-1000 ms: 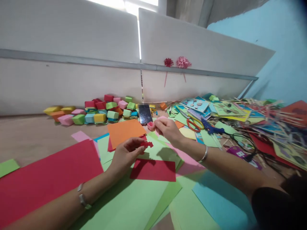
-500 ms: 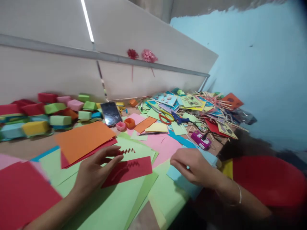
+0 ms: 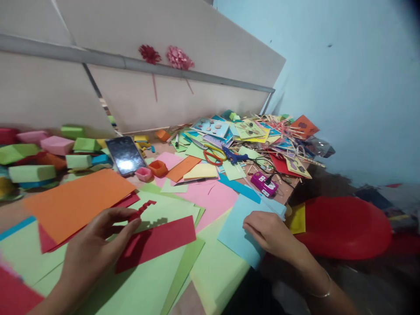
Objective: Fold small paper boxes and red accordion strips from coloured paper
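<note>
A small zigzag-folded red paper strip [image 3: 146, 205] is pinched between the thumb and fingers of my left hand [image 3: 101, 240]. Below it a flat red paper strip [image 3: 164, 238] lies on light green sheets [image 3: 144, 288], with a shadow across it. My right hand [image 3: 269, 232] has its fingers closed above a light blue sheet [image 3: 241, 218] at the table's edge; what they hold, if anything, is hidden.
Orange sheets [image 3: 82, 201], a phone [image 3: 124, 155] and many folded paper boxes [image 3: 33, 173] are at the left. Scissors [image 3: 215, 155], a glue gun [image 3: 234, 156], a purple socket block [image 3: 264, 183] and piled cards lie farther back. A red stool [image 3: 348, 227] stands right.
The view has turned to the right, so the table things appear farther left. My left hand still pinches the zigzag strip. My right hand stays closed over the light blue sheet.
</note>
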Motion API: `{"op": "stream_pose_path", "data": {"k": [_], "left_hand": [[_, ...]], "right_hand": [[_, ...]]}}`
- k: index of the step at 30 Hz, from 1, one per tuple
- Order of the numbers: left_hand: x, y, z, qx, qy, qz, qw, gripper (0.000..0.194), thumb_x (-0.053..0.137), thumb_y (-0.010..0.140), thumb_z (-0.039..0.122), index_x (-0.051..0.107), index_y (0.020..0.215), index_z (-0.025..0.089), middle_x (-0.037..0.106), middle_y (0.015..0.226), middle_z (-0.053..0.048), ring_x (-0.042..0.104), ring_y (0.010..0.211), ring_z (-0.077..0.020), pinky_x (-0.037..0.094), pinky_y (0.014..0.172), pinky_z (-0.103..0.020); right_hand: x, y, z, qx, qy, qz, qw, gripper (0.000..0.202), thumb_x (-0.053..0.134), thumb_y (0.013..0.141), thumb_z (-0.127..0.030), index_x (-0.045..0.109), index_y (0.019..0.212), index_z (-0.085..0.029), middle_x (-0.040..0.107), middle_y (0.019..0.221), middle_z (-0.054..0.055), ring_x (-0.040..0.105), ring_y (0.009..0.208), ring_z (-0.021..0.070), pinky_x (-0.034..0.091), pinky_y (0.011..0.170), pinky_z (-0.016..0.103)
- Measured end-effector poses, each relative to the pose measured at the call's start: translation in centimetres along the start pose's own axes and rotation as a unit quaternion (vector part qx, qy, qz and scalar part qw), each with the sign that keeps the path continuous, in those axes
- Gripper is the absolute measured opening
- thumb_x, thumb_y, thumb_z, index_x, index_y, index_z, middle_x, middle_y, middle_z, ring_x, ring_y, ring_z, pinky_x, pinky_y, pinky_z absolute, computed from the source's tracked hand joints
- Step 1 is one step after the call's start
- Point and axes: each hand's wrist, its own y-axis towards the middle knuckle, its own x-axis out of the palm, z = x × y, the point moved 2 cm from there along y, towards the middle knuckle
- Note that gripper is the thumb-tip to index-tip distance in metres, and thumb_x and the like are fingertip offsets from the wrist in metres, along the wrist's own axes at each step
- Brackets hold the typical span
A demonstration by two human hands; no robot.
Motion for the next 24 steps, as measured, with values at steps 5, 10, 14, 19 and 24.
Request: {"op": "stream_pose_path", "data": {"k": [5, 10, 14, 19, 24], "left_hand": [[0.3, -0.1, -0.3, 0.003, -0.034, 0.032, 0.999, 0.026, 0.063, 0.077, 0.048, 0.063, 0.084, 0.023, 0.074, 0.084, -0.001, 0.072, 0.077, -0.0230, 0.053, 0.062, -0.028], [0.3, 0.0, -0.4, 0.090, -0.021, 0.048, 0.995, 0.026, 0.056, 0.088, 0.044, 0.061, 0.102, 0.023, 0.073, 0.104, -0.008, 0.072, 0.085, -0.0254, 0.058, 0.067, -0.035], [-0.2, -0.8, 0.4, 0.260, 0.082, 0.136, 0.952, 0.029, 0.058, 0.090, 0.037, 0.056, 0.114, 0.021, 0.065, 0.115, -0.015, 0.063, 0.107, -0.0324, 0.055, 0.084, -0.048], [1.5, -2.9, 0.9, 0.371, 0.168, 0.003, 0.913, 0.029, 0.060, 0.090, 0.038, 0.061, 0.111, 0.018, 0.068, 0.106, -0.014, 0.065, 0.092, -0.0285, 0.056, 0.071, -0.040], [2.7, -3.3, 0.7, 0.291, 0.235, -0.107, 0.921, 0.053, 0.071, 0.081, 0.039, 0.058, 0.127, 0.017, 0.068, 0.118, -0.017, 0.063, 0.105, -0.0335, 0.053, 0.086, -0.046]], "right_hand": [[0.2, 1.9, -0.4, -0.047, 0.015, 0.021, 0.999, 0.031, 0.038, 0.102, -0.024, 0.061, 0.081, -0.017, 0.063, 0.071, 0.004, 0.056, 0.064, 0.0149, 0.037, 0.062, 0.025], [1.0, 2.9, -0.9, -0.079, 0.037, 0.025, 0.996, 0.030, 0.038, 0.101, -0.022, 0.060, 0.081, -0.016, 0.062, 0.069, 0.004, 0.056, 0.064, 0.0148, 0.038, 0.061, 0.025], [1.3, 3.3, -0.8, -0.088, 0.043, 0.029, 0.995, 0.028, 0.041, 0.100, -0.020, 0.060, 0.080, -0.016, 0.061, 0.069, 0.004, 0.057, 0.064, 0.0149, 0.038, 0.062, 0.026], [0.8, 3.8, -0.6, -0.100, 0.053, 0.026, 0.993, 0.028, 0.040, 0.100, -0.019, 0.060, 0.080, -0.017, 0.061, 0.069, 0.004, 0.057, 0.064, 0.0145, 0.038, 0.061, 0.026], [-0.4, 4.0, -1.0, -0.129, 0.046, 0.001, 0.991, 0.030, 0.039, 0.101, -0.021, 0.061, 0.081, -0.016, 0.059, 0.068, 0.002, 0.055, 0.062, 0.0140, 0.036, 0.059, 0.027]]}}
